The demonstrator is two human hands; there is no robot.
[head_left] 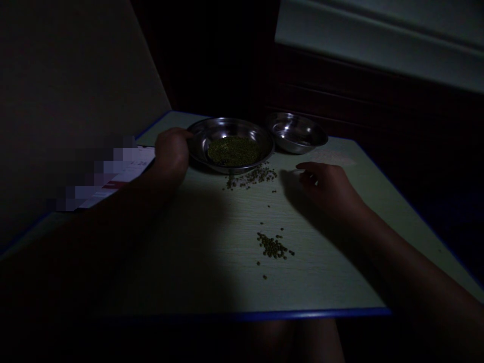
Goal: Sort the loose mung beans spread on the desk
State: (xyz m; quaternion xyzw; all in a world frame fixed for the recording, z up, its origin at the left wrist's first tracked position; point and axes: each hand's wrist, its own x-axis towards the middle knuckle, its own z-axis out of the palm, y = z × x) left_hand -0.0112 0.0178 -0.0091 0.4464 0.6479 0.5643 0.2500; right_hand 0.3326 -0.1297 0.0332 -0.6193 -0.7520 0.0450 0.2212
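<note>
Our left hand curls on a round steel dish of small green beans; our half-open right hand rests beside scattered loose beans

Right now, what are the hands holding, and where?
The left hand holds the steel bowl by its rim. The right hand is curled, and I cannot tell if it holds anything.
</note>
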